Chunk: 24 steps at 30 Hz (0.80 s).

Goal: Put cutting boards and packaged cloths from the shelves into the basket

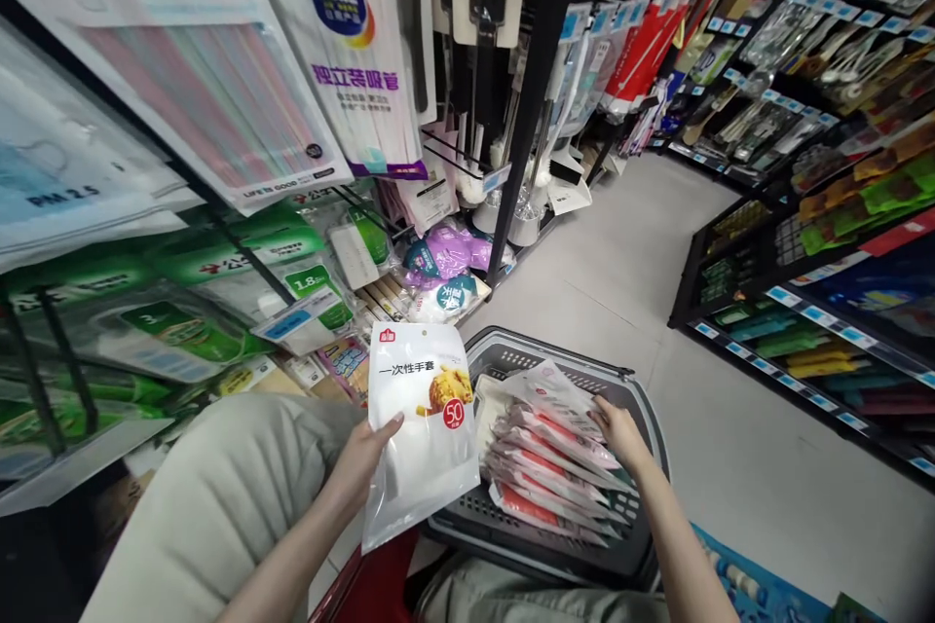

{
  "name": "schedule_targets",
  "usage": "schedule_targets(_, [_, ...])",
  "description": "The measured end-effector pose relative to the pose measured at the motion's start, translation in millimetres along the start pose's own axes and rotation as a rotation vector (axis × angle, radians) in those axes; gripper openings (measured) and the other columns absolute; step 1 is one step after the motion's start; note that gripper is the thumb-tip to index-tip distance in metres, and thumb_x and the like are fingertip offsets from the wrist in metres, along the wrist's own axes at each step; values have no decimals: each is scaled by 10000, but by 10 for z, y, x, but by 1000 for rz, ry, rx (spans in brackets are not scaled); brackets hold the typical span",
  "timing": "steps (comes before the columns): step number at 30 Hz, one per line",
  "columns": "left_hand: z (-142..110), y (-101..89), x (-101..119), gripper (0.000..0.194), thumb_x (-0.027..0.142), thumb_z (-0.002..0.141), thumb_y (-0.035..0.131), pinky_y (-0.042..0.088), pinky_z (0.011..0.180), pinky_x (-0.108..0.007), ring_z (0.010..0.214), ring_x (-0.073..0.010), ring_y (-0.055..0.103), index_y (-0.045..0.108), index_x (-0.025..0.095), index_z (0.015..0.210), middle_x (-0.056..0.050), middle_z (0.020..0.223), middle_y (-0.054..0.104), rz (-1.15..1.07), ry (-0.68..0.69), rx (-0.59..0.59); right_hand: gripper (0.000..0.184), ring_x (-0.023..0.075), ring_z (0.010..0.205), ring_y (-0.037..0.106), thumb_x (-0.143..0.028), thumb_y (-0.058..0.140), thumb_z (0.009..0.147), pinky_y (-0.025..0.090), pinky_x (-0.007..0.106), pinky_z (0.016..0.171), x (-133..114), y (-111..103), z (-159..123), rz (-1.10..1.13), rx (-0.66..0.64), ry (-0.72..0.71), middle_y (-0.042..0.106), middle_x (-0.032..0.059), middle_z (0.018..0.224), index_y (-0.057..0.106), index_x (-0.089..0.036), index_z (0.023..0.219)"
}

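A white packet of disposable gloves (420,467), with a red "50" badge and a food picture, is upright with its front facing me. My left hand (369,456) grips it by its left edge, thumb on the front. To its right, a grey shopping basket (654,438) holds an overlapping stack of packets (551,462) with white and red faces. My right hand (619,433) reaches into the basket and pinches the upper right corner of a white packet on top of this stack. Its fingertips are partly hidden by the packet.
Hanging straw packs (211,97) and green power-strip packs (182,331) fill the rack at my left. A black rack post (522,117) stands ahead. Grey floor (584,282) runs between it and the shelves (818,311) at right. My knees flank the basket.
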<state>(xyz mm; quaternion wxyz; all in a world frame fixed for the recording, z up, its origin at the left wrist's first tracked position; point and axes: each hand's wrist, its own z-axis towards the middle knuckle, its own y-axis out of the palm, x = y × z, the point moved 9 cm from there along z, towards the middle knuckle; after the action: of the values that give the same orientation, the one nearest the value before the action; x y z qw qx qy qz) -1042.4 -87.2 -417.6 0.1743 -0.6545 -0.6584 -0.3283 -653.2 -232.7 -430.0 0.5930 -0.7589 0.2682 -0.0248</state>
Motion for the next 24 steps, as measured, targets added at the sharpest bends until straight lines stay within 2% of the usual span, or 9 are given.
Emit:
schedule_targets(4, [25,3,-30,314,141,737,591,530,617,-305,671,-232,663,554,87,1044,-106,776,698,2,-3,12,258,206,865,608,-225,438,814,384,242,693,54,212,114,-89,-88,8,660,77,915,547,-190,1046])
schedule_targets(8, [32,-12,-24,400,191,675,661,531,621,-309,638,-233,660,556,86,1047,-92,750,700,4,4,14,165,213,843,618,-184,492,784,391,243,699,87,403,212,-201,-182,-7,674,98,851,619,-173,889])
schedule_targets(11, [29,-21,-9,472,224,647,687,530,613,-311,608,-230,656,545,90,1076,-84,748,701,3,15,1,159,238,836,621,-174,487,787,403,273,701,135,446,233,-290,-227,-6,666,142,858,624,-144,863])
schedule_targets(18, [38,-39,-23,490,253,639,692,521,591,-317,574,-230,648,544,84,1075,-84,737,701,1,11,-14,211,238,805,632,-102,425,807,426,293,674,342,455,50,-444,-309,32,660,142,819,614,-152,887])
schedule_targets(24, [32,-5,-25,425,209,655,673,519,632,-322,639,-236,658,559,93,1048,-86,752,702,-22,0,-15,299,242,817,632,-63,355,815,432,294,659,265,751,-43,-461,-326,58,661,142,840,609,-153,944])
